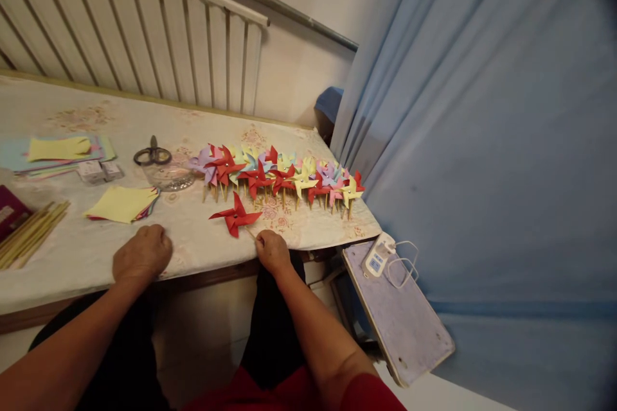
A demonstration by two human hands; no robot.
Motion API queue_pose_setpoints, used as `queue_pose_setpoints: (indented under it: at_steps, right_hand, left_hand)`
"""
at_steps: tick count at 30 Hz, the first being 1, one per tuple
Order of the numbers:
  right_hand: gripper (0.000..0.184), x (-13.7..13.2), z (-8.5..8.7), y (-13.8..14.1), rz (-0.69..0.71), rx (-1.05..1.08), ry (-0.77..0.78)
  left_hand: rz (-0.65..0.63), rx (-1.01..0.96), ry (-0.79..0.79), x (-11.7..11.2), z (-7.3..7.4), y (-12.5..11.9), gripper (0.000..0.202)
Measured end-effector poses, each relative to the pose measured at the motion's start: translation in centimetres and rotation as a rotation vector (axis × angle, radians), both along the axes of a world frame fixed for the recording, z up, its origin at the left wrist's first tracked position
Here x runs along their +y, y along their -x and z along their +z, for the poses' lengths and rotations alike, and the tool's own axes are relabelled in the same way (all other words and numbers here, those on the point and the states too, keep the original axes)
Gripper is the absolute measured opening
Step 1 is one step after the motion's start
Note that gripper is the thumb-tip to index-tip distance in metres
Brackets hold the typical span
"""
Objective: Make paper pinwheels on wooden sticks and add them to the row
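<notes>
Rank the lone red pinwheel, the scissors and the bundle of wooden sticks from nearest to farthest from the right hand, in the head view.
1. Lone red pinwheel: just left of the right hand, whose grip pinches its stick.
2. Scissors: farther left and back, on the glass bowl.
3. Bundle of wooden sticks: far left of the table.

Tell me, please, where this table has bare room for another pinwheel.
Bare cloth lies between the stack of yellow paper squares and the lone red paper pinwheel, and behind the clear glass bowl toward the white radiator. The coloured pinwheel row and left end are crowded.
</notes>
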State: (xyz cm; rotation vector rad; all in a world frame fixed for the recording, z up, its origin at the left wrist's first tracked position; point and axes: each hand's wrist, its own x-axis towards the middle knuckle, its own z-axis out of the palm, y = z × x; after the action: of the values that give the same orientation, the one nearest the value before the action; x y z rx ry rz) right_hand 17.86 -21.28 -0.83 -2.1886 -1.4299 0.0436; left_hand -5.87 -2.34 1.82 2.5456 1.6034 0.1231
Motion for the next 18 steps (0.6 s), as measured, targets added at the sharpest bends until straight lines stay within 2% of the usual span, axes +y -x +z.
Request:
queue_pose_setpoints:
  at_steps: [12,18]
  right_hand:
    - [0.008,-0.2,1.0,0.3,-0.007,-0.002,0.034]
    - [0.008,-0.1,0.8,0.3,-0.010,-0.014,0.040]
  left_hand:
    - [-0.002,0.027,-0.016,0.5,-0.2,-0.1,0.046]
    - [0.016,0.029,0.007,0.5,-0.1,-0.3,0.045]
